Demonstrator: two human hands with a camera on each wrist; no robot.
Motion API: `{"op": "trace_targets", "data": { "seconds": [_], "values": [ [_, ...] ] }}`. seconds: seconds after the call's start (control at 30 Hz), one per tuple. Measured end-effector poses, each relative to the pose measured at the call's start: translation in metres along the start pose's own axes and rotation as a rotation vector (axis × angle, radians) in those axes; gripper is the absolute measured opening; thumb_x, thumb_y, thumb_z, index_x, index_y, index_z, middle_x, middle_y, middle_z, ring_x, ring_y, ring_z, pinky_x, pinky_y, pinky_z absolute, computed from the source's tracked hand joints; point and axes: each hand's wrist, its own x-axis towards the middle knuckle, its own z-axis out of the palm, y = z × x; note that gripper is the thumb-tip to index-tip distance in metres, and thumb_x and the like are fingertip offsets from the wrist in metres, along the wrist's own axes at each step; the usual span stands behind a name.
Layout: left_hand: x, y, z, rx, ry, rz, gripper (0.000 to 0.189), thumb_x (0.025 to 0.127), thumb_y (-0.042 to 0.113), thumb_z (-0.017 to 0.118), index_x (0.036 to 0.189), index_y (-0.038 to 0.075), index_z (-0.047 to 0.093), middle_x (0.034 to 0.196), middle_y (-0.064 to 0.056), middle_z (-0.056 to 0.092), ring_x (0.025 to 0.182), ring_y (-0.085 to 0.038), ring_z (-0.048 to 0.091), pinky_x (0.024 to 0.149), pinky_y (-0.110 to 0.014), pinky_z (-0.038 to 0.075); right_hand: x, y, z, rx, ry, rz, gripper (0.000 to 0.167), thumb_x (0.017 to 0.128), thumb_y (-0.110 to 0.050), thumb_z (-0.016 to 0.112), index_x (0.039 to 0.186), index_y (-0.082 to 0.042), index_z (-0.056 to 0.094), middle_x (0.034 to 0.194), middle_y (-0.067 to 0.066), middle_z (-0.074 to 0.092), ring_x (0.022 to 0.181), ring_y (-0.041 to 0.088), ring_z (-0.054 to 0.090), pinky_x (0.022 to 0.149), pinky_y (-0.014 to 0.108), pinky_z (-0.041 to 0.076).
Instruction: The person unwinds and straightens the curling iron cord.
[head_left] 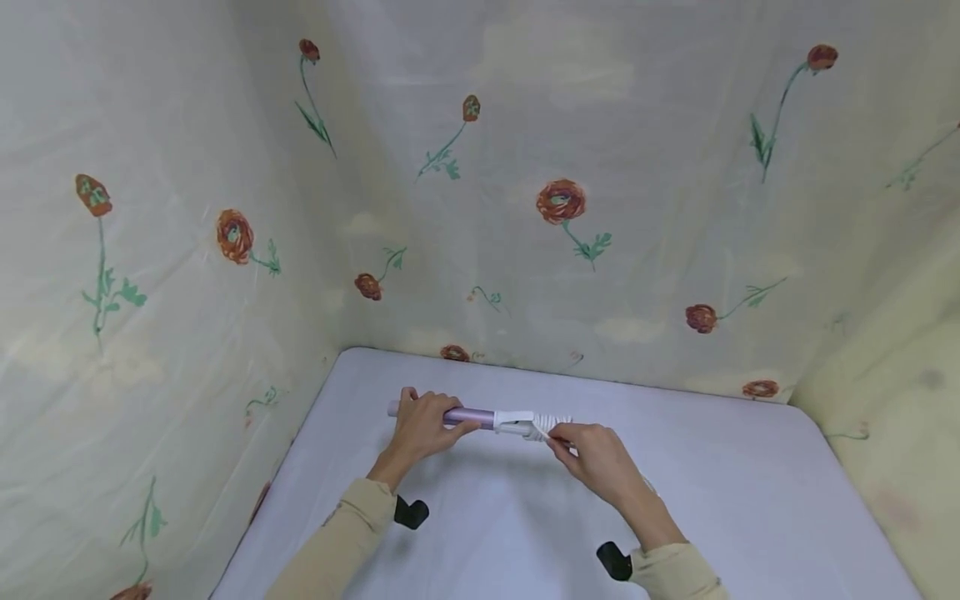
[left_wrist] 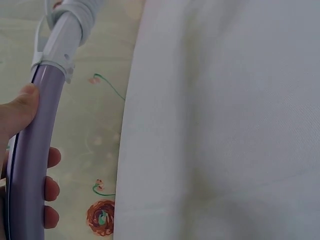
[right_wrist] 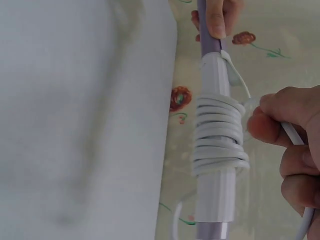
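Observation:
A curling iron (head_left: pixel 476 417) with a purple barrel and white handle section is held level above the table. My left hand (head_left: pixel 426 422) grips its purple part, thumb along one side and fingers round the other, as the left wrist view shows on the barrel (left_wrist: pixel 36 135). White cord (right_wrist: pixel 219 131) is wound in several coils round the white section. Beside the coils, my right hand (head_left: pixel 597 460) pinches a length of that cord between thumb and forefinger. More cord runs through its curled fingers (right_wrist: pixel 299 162) in the right wrist view.
Below both hands lies a white tabletop (head_left: pixel 495 533) with rounded far corners. Pale curtains with a red flower print (head_left: pixel 645 250) hang behind the table and on both sides. A black device (head_left: pixel 411 512) sits at the left cuff, another (head_left: pixel 615 561) at the right cuff.

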Motion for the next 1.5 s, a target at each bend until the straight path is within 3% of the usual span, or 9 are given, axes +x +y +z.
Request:
{"op": "trace_targets", "data": {
  "seconds": [0.23,0.57,0.87,1.27,1.5],
  "values": [
    [0.002,0.001,-0.002,-0.005,-0.026,0.018,0.05,0.079,0.066,0.06,0.099,0.021,0.071,0.079,0.007,0.068,0.073,-0.011,0.054,0.089,-0.047,0.028,0.007,0.005,-0.014,-0.057,-0.056,-0.025,0.005,0.08,-0.015,0.075,0.084,-0.015,0.074,0.077,-0.004,0.073,0.061,0.003,0.059,0.055,0.021,0.045],
    [-0.003,-0.006,-0.008,0.002,-0.04,0.041,0.049,0.079,0.065,0.06,0.099,0.022,0.07,0.081,0.007,0.068,0.074,-0.01,0.054,0.092,-0.048,0.028,0.019,0.015,-0.017,-0.109,0.013,-0.137,0.005,0.08,-0.018,0.075,0.084,-0.018,0.072,0.077,-0.007,0.071,0.063,0.007,0.062,0.054,0.025,0.047],
    [0.0,-0.012,-0.018,-0.011,-0.055,0.085,0.05,0.08,0.066,0.058,0.101,0.023,0.07,0.084,0.008,0.069,0.076,-0.009,0.055,0.094,-0.049,0.027,0.043,0.031,-0.024,-0.062,0.015,-0.154,0.01,0.083,-0.019,0.071,0.092,-0.015,0.073,0.085,-0.002,0.073,0.07,0.013,0.067,0.06,0.032,0.051],
    [-0.006,-0.017,-0.016,-0.06,-0.075,0.096,0.048,0.08,0.066,0.059,0.101,0.024,0.07,0.086,0.01,0.07,0.076,-0.006,0.054,0.093,-0.048,0.025,0.048,0.063,-0.018,-0.004,-0.028,-0.142,0.01,0.085,-0.02,0.069,0.093,-0.015,0.073,0.082,-0.005,0.072,0.068,0.006,0.063,0.06,0.027,0.049],
    [-0.008,-0.016,-0.011,-0.081,-0.121,0.134,0.048,0.081,0.067,0.056,0.101,0.025,0.07,0.087,0.011,0.07,0.075,-0.005,0.054,0.092,-0.046,0.025,0.031,0.081,-0.005,0.047,-0.077,-0.027,0.009,0.087,-0.019,0.067,0.094,-0.018,0.072,0.074,-0.01,0.069,0.062,-0.002,0.055,0.057,0.023,0.042]
  ]
}}
